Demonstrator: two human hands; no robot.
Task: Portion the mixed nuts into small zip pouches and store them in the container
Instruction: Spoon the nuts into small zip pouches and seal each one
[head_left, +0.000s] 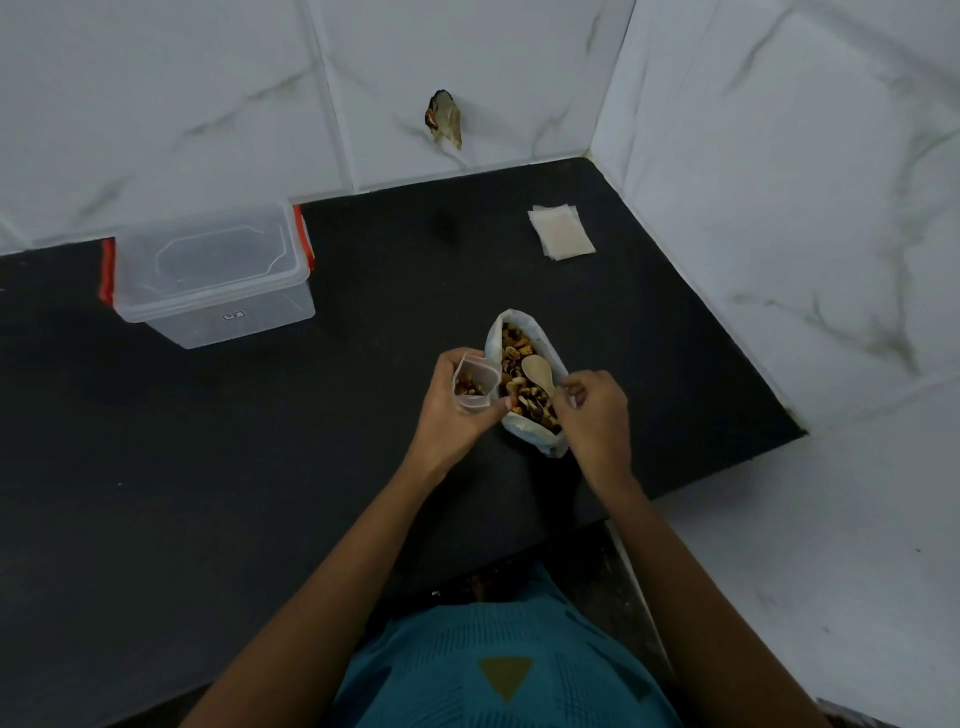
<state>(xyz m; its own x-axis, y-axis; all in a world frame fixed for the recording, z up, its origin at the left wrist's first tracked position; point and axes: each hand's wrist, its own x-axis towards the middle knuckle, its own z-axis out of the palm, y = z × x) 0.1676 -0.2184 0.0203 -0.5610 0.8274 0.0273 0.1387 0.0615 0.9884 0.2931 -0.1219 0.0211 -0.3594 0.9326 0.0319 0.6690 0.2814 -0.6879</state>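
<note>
On the counter (311, 467) a part-filled pouch (475, 387) is being gripped by the left hand (457, 415), the spoon (537, 373) pinched by the right hand (597, 410); seemingly nothing is yet being stored in the ten-o'clock box (208, 280).

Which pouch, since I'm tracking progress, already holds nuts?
The open pouch gripped in the left hand, beside the nut bag; the stacked pouches by the wall lie flat and empty.

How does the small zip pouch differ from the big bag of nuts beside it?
The small zip pouch is clear and far smaller; the big bag is whitish. The left hand holds the pouch; the bag rests on the counter. The pouch holds few nuts; the bag holds many, plus a wooden spoon. Both are open at the top.
</note>
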